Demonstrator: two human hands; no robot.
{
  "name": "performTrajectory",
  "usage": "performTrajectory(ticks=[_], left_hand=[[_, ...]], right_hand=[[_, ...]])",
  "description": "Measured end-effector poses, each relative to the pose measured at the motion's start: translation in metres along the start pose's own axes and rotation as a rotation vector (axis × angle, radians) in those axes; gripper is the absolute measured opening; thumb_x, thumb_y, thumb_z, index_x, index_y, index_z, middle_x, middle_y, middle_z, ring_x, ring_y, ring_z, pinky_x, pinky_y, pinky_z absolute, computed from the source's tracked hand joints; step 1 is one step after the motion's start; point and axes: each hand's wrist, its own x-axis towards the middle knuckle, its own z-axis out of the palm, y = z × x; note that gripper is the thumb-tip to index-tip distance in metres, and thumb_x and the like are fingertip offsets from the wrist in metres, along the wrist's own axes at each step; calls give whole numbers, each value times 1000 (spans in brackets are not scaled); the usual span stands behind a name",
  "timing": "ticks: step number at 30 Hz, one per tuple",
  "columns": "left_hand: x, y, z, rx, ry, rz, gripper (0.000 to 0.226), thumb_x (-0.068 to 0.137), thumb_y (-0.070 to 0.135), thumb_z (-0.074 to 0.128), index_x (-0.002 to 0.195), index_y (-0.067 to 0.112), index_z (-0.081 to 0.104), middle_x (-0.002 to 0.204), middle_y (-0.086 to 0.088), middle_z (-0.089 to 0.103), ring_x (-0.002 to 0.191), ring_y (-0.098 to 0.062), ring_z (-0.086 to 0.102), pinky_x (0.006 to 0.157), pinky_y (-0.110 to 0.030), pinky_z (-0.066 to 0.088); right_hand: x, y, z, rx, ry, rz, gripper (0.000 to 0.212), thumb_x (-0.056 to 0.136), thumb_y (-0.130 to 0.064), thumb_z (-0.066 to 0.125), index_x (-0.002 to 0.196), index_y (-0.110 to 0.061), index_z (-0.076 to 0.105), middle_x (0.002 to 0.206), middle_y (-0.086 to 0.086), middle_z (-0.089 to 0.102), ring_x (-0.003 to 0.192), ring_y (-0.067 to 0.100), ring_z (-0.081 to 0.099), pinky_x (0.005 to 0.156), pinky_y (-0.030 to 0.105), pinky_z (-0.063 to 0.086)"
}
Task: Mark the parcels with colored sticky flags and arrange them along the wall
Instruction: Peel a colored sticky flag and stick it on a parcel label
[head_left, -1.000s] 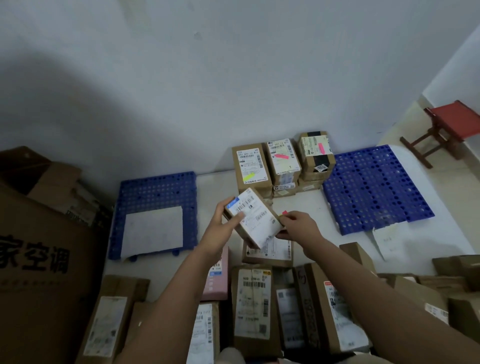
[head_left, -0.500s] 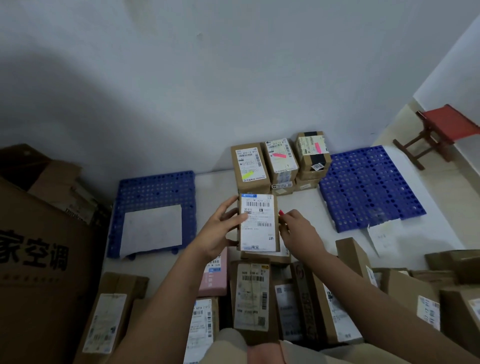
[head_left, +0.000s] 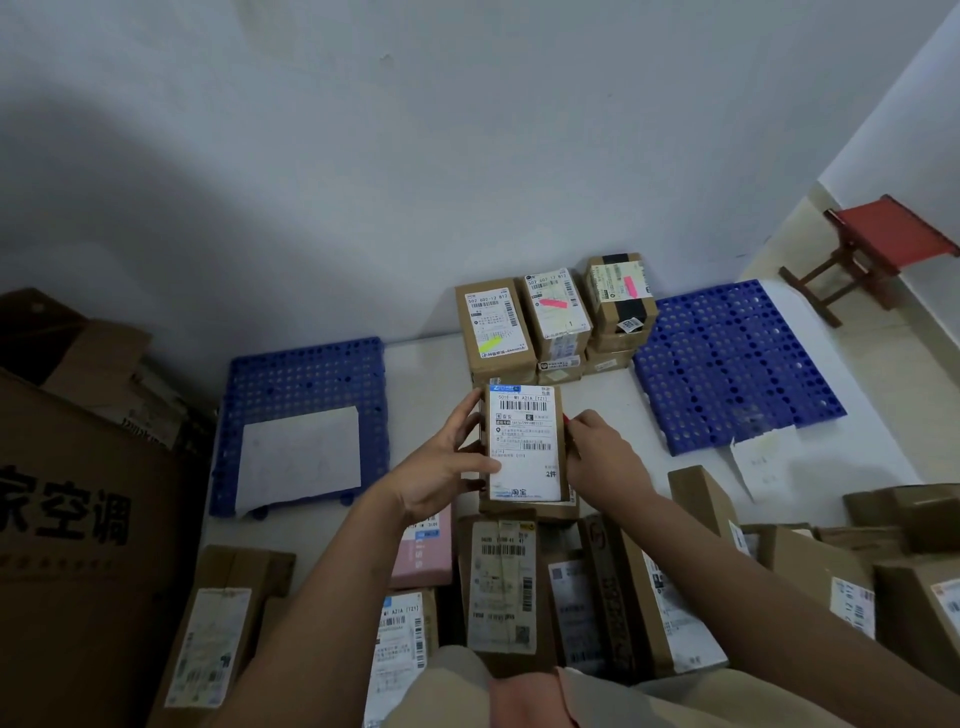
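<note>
Below, both hands (head_left: 524, 462) around one parcel (head_left: 525, 441) above white floor (head_left: 426, 364) by wall (head_left: 363, 156).

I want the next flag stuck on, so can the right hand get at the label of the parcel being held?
Probably yes. The right hand is at the parcel's right edge, and the label faces up with only the left hand's thumb on it.

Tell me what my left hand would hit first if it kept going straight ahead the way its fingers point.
Probably the yellow-flagged parcel by the wall. Your left hand points up and slightly right along the held parcel, toward that stack, though depth is hard to judge here.
</note>
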Motion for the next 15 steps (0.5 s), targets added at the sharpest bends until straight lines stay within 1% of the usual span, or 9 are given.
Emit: performTrajectory(ticks=[6, 8, 10, 11, 12, 13, 14, 15], left_hand=[[5, -1, 2, 5, 2, 9, 100, 81, -3, 73, 149, 52, 23, 158, 5, 26, 138, -30, 41, 104, -58, 44], [7, -2, 4, -40, 93, 10, 104, 80, 0, 74, 150, 52, 18, 162, 8, 18, 142, -32, 35, 106, -59, 42], [11, -7, 3, -98, 223, 16, 106, 81, 2, 75, 151, 52, 13, 163, 8, 11, 145, -32, 29, 104, -54, 43], [14, -10, 2, -108, 270, 12, 106, 82, 3, 75, 151, 52, 11, 164, 7, 10, 146, -32, 27, 99, -51, 45], [16, -12, 2, -104, 290, 0, 106, 82, 2, 74, 151, 52, 10, 164, 6, 10, 146, -32, 26, 94, -48, 47], [18, -14, 4, -88, 286, -21, 106, 82, 1, 73, 152, 51, 10, 164, 6, 12, 145, -32, 28, 90, -46, 50], [19, -16, 7, -58, 274, -48, 105, 83, -2, 72, 152, 50, 11, 160, 8, 20, 140, -32, 35, 87, -44, 52], [20, -18, 10, -26, 268, -79, 103, 85, -5, 69, 152, 47, 12, 150, 11, 33, 129, -29, 47, 85, -42, 55]], right_hand=[[3, 4, -2, 44, 9, 4, 23, 99, -18, 48, 117, -9, 60, 119, 2, 52, 93, 19, 59, 73, 26, 47], [4, 8, 0, 114, 13, 27, 26, 99, -18, 49, 119, -10, 62, 120, 3, 54, 96, 18, 59, 79, 28, 50], [4, 15, 2, 286, 43, 130, 27, 99, -18, 52, 121, -11, 65, 119, 4, 59, 100, 18, 60, 88, 31, 52], [4, 19, 3, 409, 64, 208, 25, 99, -17, 52, 119, -12, 67, 118, 5, 62, 100, 18, 62, 91, 33, 53], [4, 24, 4, 543, 79, 290, 23, 99, -15, 51, 115, -13, 68, 116, 7, 65, 99, 18, 64, 91, 36, 55], [3, 27, 4, 676, 82, 363, 22, 99, -12, 50, 110, -14, 69, 114, 8, 66, 96, 18, 66, 88, 37, 57], [2, 30, 4, 801, 81, 424, 22, 99, -8, 50, 105, -15, 69, 112, 10, 67, 93, 18, 67, 83, 35, 58], [1, 32, 4, 910, 78, 470, 21, 99, -5, 50, 103, -15, 68, 110, 12, 67, 90, 19, 68, 79, 32, 57]])
